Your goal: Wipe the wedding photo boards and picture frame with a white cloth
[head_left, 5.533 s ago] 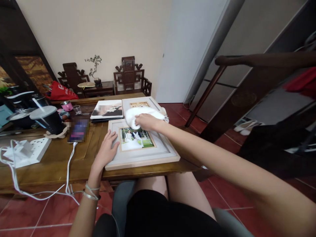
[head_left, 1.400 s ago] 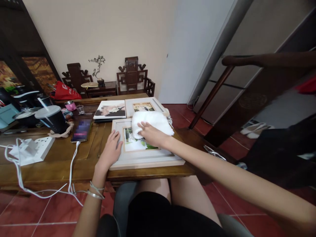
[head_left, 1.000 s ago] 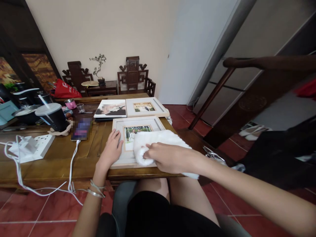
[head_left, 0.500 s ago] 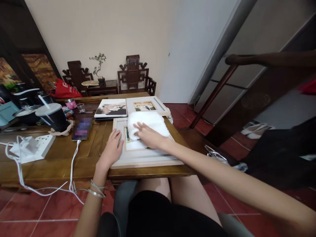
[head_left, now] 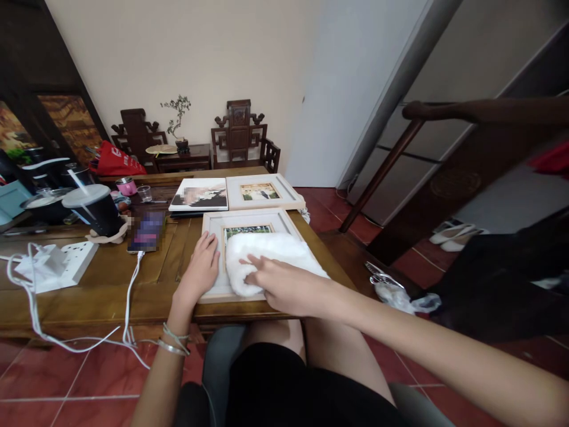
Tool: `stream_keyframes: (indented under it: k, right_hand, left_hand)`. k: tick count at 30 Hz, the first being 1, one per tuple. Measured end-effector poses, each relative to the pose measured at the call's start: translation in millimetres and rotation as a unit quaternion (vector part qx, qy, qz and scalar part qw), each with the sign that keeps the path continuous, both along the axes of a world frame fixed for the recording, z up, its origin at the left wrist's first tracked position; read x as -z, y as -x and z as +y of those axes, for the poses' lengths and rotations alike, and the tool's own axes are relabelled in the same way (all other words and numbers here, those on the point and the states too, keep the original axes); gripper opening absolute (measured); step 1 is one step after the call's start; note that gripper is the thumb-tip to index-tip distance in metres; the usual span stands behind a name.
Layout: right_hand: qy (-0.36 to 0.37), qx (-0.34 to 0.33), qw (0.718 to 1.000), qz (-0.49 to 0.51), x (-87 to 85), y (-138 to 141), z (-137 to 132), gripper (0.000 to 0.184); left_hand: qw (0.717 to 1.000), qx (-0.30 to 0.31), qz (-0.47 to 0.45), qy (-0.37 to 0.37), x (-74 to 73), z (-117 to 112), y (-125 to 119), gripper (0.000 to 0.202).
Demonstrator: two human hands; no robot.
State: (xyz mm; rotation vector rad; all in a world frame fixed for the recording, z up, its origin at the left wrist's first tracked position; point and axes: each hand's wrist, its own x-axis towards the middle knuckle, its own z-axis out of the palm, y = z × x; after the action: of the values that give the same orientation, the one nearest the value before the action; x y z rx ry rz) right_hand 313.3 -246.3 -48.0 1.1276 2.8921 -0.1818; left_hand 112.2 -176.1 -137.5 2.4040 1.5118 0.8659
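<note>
A light wooden picture frame (head_left: pixel 213 222) lies flat at the near edge of the table, with a photo of greenery partly showing in its middle. My left hand (head_left: pixel 202 267) rests on the frame's left edge, fingers stretched out and holding nothing. My right hand (head_left: pixel 282 284) presses a fluffy white cloth (head_left: pixel 284 249) onto the frame's lower half, its fingers gripping the cloth. The cloth hides most of the photo and the frame's lower right part. Behind it lies a second picture frame (head_left: pixel 288 198) with a photo of figures in it.
Left of the second frame is a photo book (head_left: pixel 200 193). A phone (head_left: pixel 146 231) on a charging cable, a white power strip (head_left: pixel 75 267), a dark cup with a straw (head_left: pixel 100 213) and a pink container (head_left: pixel 126 186) stand left on the table (head_left: pixel 169 296). Chairs (head_left: pixel 239 133) stand behind.
My right hand has drawn the white cloth towards me, from the frame's upper part to its near edge. The upper part of the photo now shows. My left hand stays in place.
</note>
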Motion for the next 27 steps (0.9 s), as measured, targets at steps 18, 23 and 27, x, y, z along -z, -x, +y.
stream_keyframes:
  k: [18,23,27]
  right_hand:
    - [-0.048,-0.001,0.996,-0.072,9.9,11,48,0.04]
    - [0.102,-0.037,0.992,-0.058,-28.6,-5,3,0.042]
    - [0.114,-0.037,0.992,-0.038,-26.3,-3,3,0.044]
  left_hand:
    - [1.0,0.008,0.001,0.01,-3.3,0,1,0.043]
    - [1.0,-0.009,-0.011,0.016,-3.7,-3,-2,0.042]
    - [1.0,-0.007,-0.006,0.025,-4.5,-4,-2,0.043]
